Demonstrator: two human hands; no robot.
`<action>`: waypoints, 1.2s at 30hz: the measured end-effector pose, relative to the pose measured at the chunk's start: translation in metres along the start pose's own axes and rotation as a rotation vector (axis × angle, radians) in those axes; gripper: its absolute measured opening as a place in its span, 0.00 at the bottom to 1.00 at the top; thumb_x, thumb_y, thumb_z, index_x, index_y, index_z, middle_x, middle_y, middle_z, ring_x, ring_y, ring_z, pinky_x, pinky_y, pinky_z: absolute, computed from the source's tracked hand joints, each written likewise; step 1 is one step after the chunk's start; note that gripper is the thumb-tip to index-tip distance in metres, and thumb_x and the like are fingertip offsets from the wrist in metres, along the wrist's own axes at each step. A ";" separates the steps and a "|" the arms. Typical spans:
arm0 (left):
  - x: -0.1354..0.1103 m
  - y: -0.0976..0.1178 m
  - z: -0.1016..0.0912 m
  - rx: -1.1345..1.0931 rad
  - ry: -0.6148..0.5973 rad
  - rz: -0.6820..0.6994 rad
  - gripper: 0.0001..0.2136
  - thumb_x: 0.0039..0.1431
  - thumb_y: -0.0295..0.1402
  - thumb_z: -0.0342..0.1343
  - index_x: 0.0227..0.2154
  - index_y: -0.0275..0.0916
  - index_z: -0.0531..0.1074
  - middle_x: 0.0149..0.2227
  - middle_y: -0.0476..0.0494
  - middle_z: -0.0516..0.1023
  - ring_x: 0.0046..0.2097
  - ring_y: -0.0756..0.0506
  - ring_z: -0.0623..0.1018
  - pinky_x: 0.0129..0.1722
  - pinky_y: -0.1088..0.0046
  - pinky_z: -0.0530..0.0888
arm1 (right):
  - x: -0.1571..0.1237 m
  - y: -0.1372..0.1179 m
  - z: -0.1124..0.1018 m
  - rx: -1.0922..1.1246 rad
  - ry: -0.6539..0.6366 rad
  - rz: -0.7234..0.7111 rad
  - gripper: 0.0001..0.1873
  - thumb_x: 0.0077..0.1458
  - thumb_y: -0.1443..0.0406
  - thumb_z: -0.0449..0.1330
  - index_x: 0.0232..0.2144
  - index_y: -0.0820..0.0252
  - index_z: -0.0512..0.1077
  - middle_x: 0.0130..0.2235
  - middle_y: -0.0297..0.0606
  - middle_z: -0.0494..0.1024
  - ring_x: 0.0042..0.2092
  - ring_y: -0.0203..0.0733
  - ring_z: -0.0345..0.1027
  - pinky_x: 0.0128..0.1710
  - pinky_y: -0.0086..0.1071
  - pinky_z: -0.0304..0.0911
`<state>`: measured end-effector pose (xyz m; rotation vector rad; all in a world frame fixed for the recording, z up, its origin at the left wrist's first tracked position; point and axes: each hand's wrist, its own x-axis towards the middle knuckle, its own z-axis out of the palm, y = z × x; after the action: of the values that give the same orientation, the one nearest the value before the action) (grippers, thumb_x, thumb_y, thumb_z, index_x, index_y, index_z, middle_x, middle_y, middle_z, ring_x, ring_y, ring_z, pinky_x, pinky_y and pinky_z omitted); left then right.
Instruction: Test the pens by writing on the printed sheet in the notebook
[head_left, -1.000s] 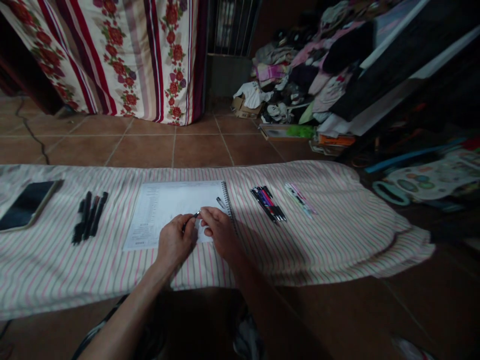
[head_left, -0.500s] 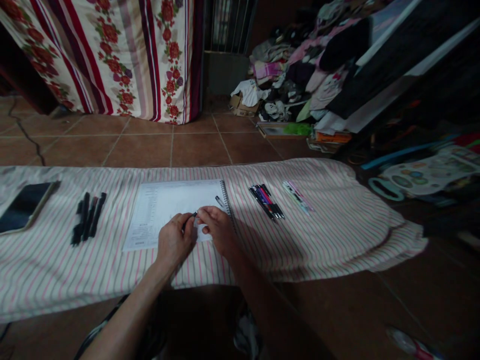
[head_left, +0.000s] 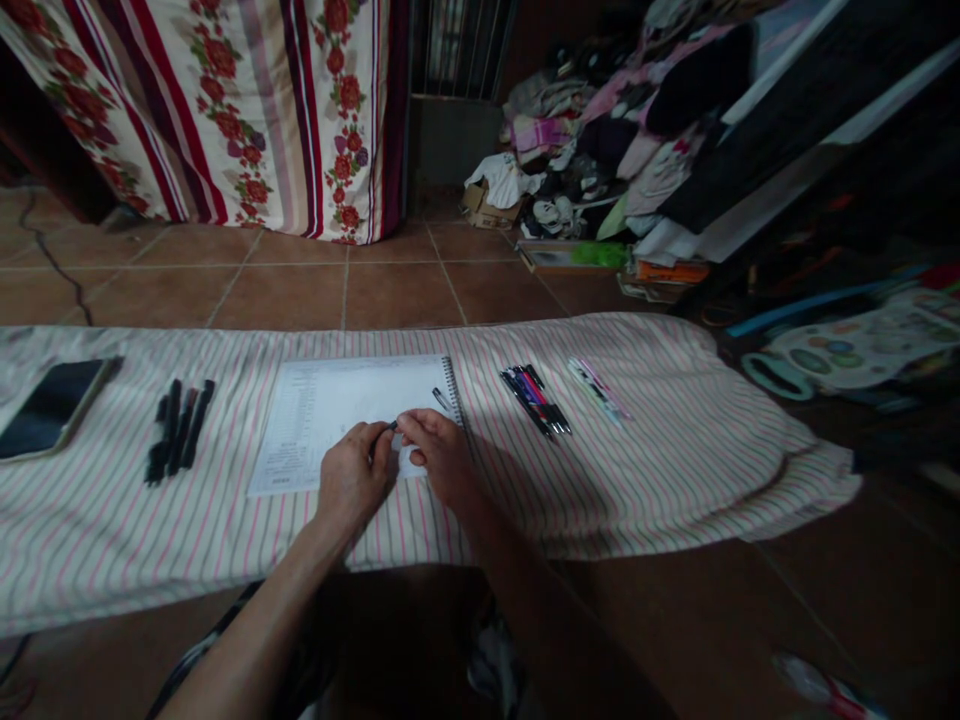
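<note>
My left hand (head_left: 352, 478) and my right hand (head_left: 439, 452) meet over the lower right corner of a spiral notebook (head_left: 330, 405) that lies open on a striped cloth (head_left: 660, 450). Both hands are closed on a dark pen (head_left: 387, 428), whose tip shows between the fingers. A small dark piece, perhaps a pen cap (head_left: 441, 399), lies on the page just beyond my right hand.
Several black pens (head_left: 178, 430) and a phone (head_left: 49, 407) lie to the left on the cloth. A bunch of coloured pens (head_left: 535, 401) and a pale pen (head_left: 598, 390) lie to the right. Tiled floor, a floral curtain (head_left: 225, 110) and a clothes pile (head_left: 600, 150) are behind.
The hands stay together on the pen with only small finger shifts. The view has drifted slightly.
</note>
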<state>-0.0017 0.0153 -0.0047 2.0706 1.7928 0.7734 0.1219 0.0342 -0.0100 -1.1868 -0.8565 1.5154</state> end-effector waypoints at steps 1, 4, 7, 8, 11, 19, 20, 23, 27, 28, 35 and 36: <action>0.000 0.000 0.000 0.008 -0.006 0.009 0.15 0.62 0.35 0.42 0.39 0.37 0.74 0.32 0.42 0.77 0.34 0.45 0.76 0.33 0.71 0.69 | 0.000 0.000 -0.001 -0.019 0.010 0.001 0.15 0.41 0.57 0.64 0.27 0.62 0.70 0.24 0.31 0.70 0.24 0.29 0.58 0.19 0.23 0.47; -0.001 0.001 0.001 0.014 -0.013 0.023 0.15 0.62 0.34 0.41 0.39 0.37 0.73 0.33 0.42 0.77 0.34 0.45 0.76 0.33 0.72 0.69 | 0.000 -0.001 -0.003 -0.059 0.029 0.011 0.13 0.40 0.58 0.63 0.25 0.62 0.70 0.20 0.28 0.65 0.21 0.27 0.53 0.18 0.24 0.45; -0.001 0.000 0.001 -0.004 -0.006 0.006 0.15 0.62 0.35 0.42 0.38 0.36 0.73 0.33 0.42 0.77 0.35 0.45 0.76 0.34 0.71 0.69 | -0.003 -0.007 -0.005 -0.068 0.006 -0.012 0.13 0.42 0.60 0.62 0.31 0.62 0.74 0.22 0.30 0.67 0.23 0.29 0.56 0.19 0.23 0.45; -0.001 0.000 0.001 -0.010 -0.001 0.002 0.15 0.62 0.35 0.42 0.38 0.37 0.73 0.33 0.42 0.77 0.35 0.45 0.76 0.34 0.71 0.69 | -0.004 -0.009 -0.005 -0.057 -0.004 -0.022 0.15 0.42 0.60 0.61 0.34 0.61 0.75 0.24 0.31 0.68 0.24 0.29 0.57 0.19 0.23 0.45; 0.000 0.001 0.001 -0.021 0.008 -0.008 0.14 0.62 0.35 0.43 0.38 0.37 0.73 0.33 0.43 0.77 0.35 0.45 0.76 0.35 0.71 0.69 | -0.006 -0.011 -0.004 0.006 -0.018 -0.021 0.18 0.42 0.59 0.62 0.39 0.58 0.73 0.27 0.32 0.69 0.26 0.31 0.59 0.19 0.23 0.46; -0.001 0.004 0.002 -0.010 -0.013 0.000 0.15 0.62 0.34 0.42 0.38 0.36 0.74 0.34 0.42 0.78 0.35 0.45 0.76 0.35 0.71 0.69 | 0.000 0.000 -0.003 -0.020 0.010 -0.014 0.14 0.42 0.57 0.63 0.26 0.62 0.70 0.25 0.31 0.69 0.27 0.30 0.59 0.20 0.22 0.49; -0.001 0.004 0.002 -0.008 -0.011 0.000 0.15 0.62 0.34 0.42 0.38 0.36 0.74 0.34 0.42 0.78 0.35 0.45 0.76 0.35 0.71 0.69 | 0.000 0.001 -0.003 -0.022 0.011 -0.018 0.14 0.42 0.57 0.63 0.26 0.62 0.70 0.25 0.32 0.69 0.27 0.30 0.59 0.20 0.22 0.49; -0.001 0.004 0.001 -0.002 -0.009 -0.003 0.14 0.62 0.34 0.43 0.38 0.38 0.74 0.33 0.43 0.77 0.35 0.46 0.76 0.35 0.71 0.69 | 0.001 0.002 -0.005 -0.024 0.019 -0.009 0.14 0.42 0.57 0.63 0.27 0.62 0.71 0.26 0.32 0.71 0.27 0.30 0.60 0.20 0.23 0.50; -0.001 0.002 0.002 0.000 -0.006 0.001 0.14 0.61 0.34 0.43 0.38 0.38 0.74 0.33 0.43 0.77 0.35 0.46 0.76 0.35 0.72 0.70 | 0.002 0.002 -0.007 -0.019 0.002 -0.016 0.14 0.43 0.56 0.63 0.28 0.61 0.71 0.28 0.33 0.72 0.27 0.30 0.61 0.20 0.22 0.49; -0.001 0.002 0.002 -0.002 -0.008 0.001 0.14 0.61 0.34 0.43 0.38 0.38 0.74 0.33 0.43 0.77 0.35 0.46 0.76 0.35 0.71 0.70 | 0.002 0.002 -0.007 -0.017 -0.003 -0.019 0.13 0.44 0.56 0.62 0.28 0.61 0.72 0.28 0.33 0.72 0.27 0.30 0.61 0.20 0.22 0.49; -0.001 0.003 0.002 -0.011 -0.019 -0.014 0.15 0.61 0.34 0.43 0.38 0.37 0.74 0.33 0.42 0.77 0.35 0.45 0.76 0.35 0.71 0.69 | 0.001 -0.001 -0.008 0.011 0.004 0.000 0.16 0.44 0.55 0.62 0.32 0.60 0.75 0.33 0.36 0.73 0.30 0.31 0.64 0.20 0.22 0.50; -0.001 0.003 0.001 -0.012 -0.017 -0.016 0.14 0.61 0.34 0.43 0.38 0.37 0.74 0.33 0.42 0.77 0.35 0.45 0.76 0.35 0.71 0.69 | 0.001 -0.001 -0.008 0.018 0.000 0.004 0.16 0.44 0.55 0.62 0.33 0.60 0.75 0.33 0.37 0.74 0.31 0.31 0.64 0.21 0.22 0.50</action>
<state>0.0015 0.0137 -0.0041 2.0471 1.7893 0.7576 0.1301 0.0349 -0.0113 -1.1759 -0.8391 1.5237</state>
